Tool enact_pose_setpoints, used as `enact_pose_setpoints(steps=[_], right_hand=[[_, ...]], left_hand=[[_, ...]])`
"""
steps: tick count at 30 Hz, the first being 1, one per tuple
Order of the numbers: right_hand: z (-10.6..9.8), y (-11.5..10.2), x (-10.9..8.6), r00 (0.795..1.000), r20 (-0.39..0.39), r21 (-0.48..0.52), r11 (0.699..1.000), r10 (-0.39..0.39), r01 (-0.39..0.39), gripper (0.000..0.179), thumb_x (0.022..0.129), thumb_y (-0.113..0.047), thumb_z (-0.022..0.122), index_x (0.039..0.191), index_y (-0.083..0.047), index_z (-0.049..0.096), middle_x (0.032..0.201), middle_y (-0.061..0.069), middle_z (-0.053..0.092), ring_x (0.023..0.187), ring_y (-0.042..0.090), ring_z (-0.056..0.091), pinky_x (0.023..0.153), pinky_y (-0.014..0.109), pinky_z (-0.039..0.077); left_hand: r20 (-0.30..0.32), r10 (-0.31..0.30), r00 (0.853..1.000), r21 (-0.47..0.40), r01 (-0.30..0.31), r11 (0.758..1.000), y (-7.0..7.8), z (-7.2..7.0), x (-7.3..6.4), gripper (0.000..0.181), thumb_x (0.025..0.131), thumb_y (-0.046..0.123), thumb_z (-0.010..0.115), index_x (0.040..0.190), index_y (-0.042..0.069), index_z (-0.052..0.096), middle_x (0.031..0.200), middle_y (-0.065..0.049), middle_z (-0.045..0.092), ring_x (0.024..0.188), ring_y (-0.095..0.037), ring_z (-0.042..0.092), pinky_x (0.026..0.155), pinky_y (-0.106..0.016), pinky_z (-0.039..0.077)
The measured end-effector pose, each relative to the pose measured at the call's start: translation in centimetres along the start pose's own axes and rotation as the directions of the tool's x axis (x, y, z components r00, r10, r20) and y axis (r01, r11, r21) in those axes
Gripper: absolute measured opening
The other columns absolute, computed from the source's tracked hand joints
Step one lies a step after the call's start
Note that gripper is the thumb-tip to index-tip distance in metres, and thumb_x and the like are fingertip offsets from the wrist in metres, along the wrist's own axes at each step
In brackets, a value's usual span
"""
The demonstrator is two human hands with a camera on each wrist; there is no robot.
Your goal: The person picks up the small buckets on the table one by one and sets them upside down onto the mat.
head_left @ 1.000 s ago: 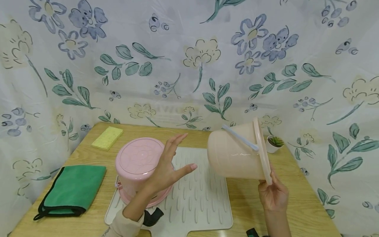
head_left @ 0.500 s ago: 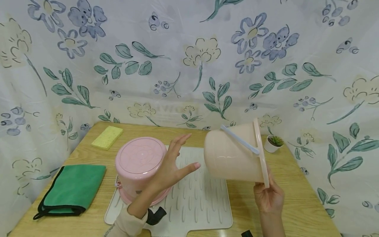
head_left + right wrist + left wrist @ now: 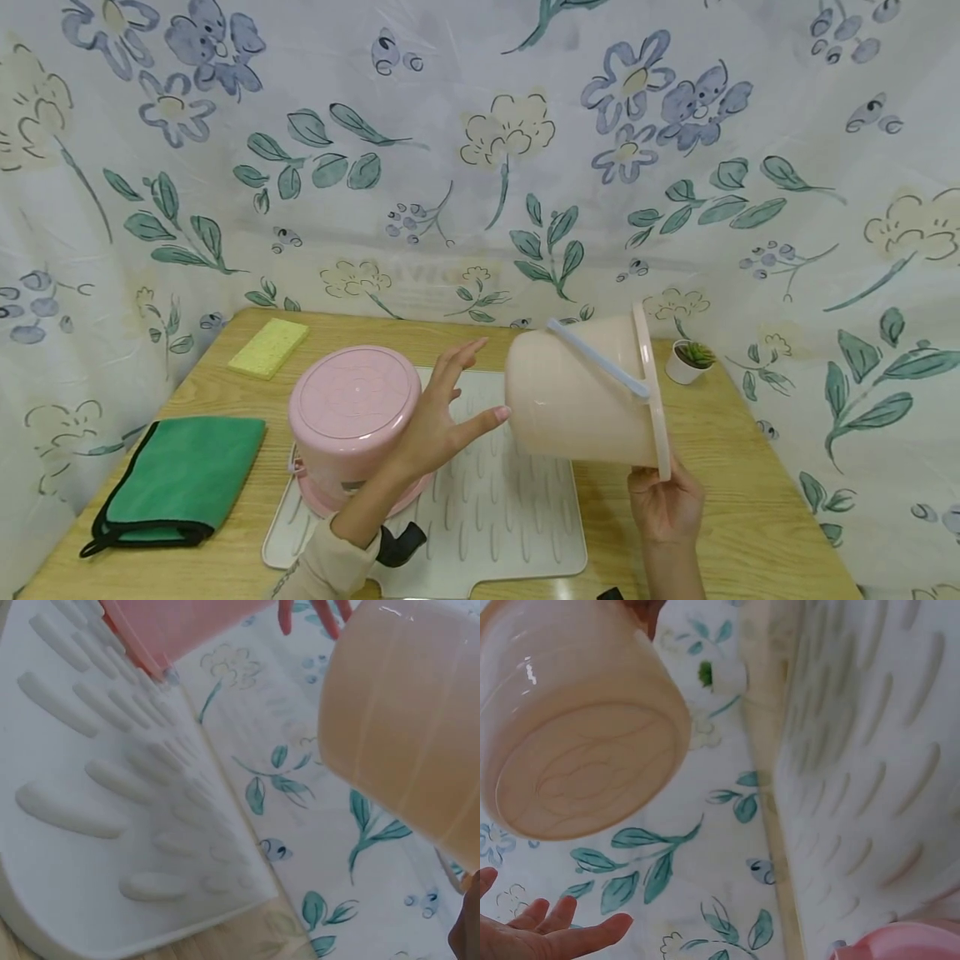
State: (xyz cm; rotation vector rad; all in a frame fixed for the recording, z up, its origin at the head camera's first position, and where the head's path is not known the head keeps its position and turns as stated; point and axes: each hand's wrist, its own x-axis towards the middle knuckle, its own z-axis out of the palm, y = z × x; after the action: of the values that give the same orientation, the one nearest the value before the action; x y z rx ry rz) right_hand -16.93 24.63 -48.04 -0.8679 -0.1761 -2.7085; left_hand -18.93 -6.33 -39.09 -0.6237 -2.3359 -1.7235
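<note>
My right hand [image 3: 667, 508] grips the rim of a beige bucket [image 3: 581, 396] from below. The bucket hangs tilted on its side above the table, its base toward the left and its mouth to the right. Its light blue handle [image 3: 600, 360] lies against the side. My left hand [image 3: 442, 425] is held with fingers spread and thumb out, close to the bucket's base; the left wrist view shows the fingers [image 3: 592, 937] apart from it. Behind that forearm a pink bucket [image 3: 356, 392] stands upside down, partly hidden.
Under the pink bucket lies a white ridged draining board [image 3: 517, 525]. A folded green cloth [image 3: 180, 475] is at the left, with a yellow sponge [image 3: 268, 348] behind it. At the back right stands a small potted plant [image 3: 687, 362]. A floral curtain [image 3: 480, 167] surrounds the table.
My right hand has brought the beige bucket a little to the left, nearer my left hand. The left hand has shifted slightly right, its fingers still spread.
</note>
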Motion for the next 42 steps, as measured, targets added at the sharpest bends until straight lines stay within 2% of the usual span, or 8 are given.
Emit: enact_pose_setpoints(steps=[7,16,23,29,33,37,42], right_hand=[[-0.3,0.7,-0.3,1.000,0.005,0.004,1.000,0.012,-0.012,0.037,0.104,0.000,0.026,0.125,0.017,0.052,0.117,0.033,0.062,0.107,0.042,0.065,0.092,0.039,0.055],[-0.9,1.5,-0.9,1.000,0.001,0.009,1.000,0.020,-0.020,0.036,0.104,0.001,0.028,0.121,0.018,0.054,0.114,0.033,0.063,0.106,0.041,0.065,0.092,0.037,0.055],[-1.0,2.2,-1.2,1.000,-0.004,0.013,1.000,0.001,-0.001,0.034,0.100,0.005,0.030,0.120,0.017,0.055,0.113,0.031,0.063,0.104,0.040,0.066,0.091,0.036,0.055],[-0.8,2.8,-1.3,1.000,-0.005,0.022,1.000,0.005,-0.004,0.032,0.098,0.007,0.033,0.117,0.017,0.056,0.111,0.030,0.063,0.102,0.039,0.066,0.091,0.034,0.055],[-0.6,3.3,-1.4,1.000,0.000,0.029,0.999,0.016,-0.016,0.033,0.097,0.007,0.031,0.117,0.015,0.056,0.112,0.029,0.064,0.101,0.036,0.066,0.091,0.034,0.054],[-0.2,3.7,-1.4,1.000,-0.004,0.018,1.000,0.001,-0.001,0.033,0.096,0.007,0.031,0.115,0.014,0.057,0.110,0.028,0.065,0.100,0.035,0.067,0.090,0.034,0.054],[0.1,4.4,-1.3,1.000,-0.004,0.009,1.000,-0.017,0.017,0.033,0.096,0.007,0.032,0.115,0.013,0.058,0.109,0.027,0.064,0.099,0.035,0.067,0.089,0.034,0.055]], left_hand=[[0.010,-0.038,0.999,-0.038,0.039,0.999,-0.4,0.3,0.1,0.079,0.085,0.032,0.077,0.152,0.038,0.034,0.157,0.001,0.030,0.142,-0.029,0.035,0.105,-0.063,0.038],[0.013,-0.028,1.000,-0.076,0.029,0.997,-0.8,0.7,0.4,0.079,0.086,0.032,0.076,0.153,0.033,0.034,0.156,-0.001,0.031,0.141,-0.033,0.036,0.102,-0.066,0.038],[0.053,-0.034,0.998,-0.165,0.042,0.985,-1.1,0.8,0.6,0.078,0.088,0.032,0.073,0.154,0.035,0.031,0.157,-0.004,0.028,0.143,-0.032,0.034,0.104,-0.066,0.038],[0.100,-0.029,0.995,-0.237,0.052,0.970,-1.3,0.9,0.6,0.079,0.089,0.034,0.071,0.156,0.029,0.029,0.157,-0.003,0.027,0.145,-0.032,0.029,0.106,-0.066,0.035],[0.124,-0.014,0.992,-0.278,0.048,0.959,-1.4,1.0,0.5,0.077,0.089,0.039,0.070,0.155,0.032,0.030,0.158,-0.002,0.025,0.145,-0.034,0.026,0.107,-0.065,0.034],[0.123,0.016,0.992,-0.310,0.023,0.951,-1.6,1.2,0.4,0.079,0.088,0.054,0.067,0.155,0.036,0.029,0.159,-0.003,0.022,0.146,-0.039,0.022,0.108,-0.067,0.032],[0.103,0.126,0.987,-0.363,-0.080,0.928,-2.3,2.0,0.2,0.092,0.087,0.073,0.055,0.158,0.028,0.018,0.164,-0.006,0.008,0.148,-0.047,0.013,0.103,-0.069,0.035]])
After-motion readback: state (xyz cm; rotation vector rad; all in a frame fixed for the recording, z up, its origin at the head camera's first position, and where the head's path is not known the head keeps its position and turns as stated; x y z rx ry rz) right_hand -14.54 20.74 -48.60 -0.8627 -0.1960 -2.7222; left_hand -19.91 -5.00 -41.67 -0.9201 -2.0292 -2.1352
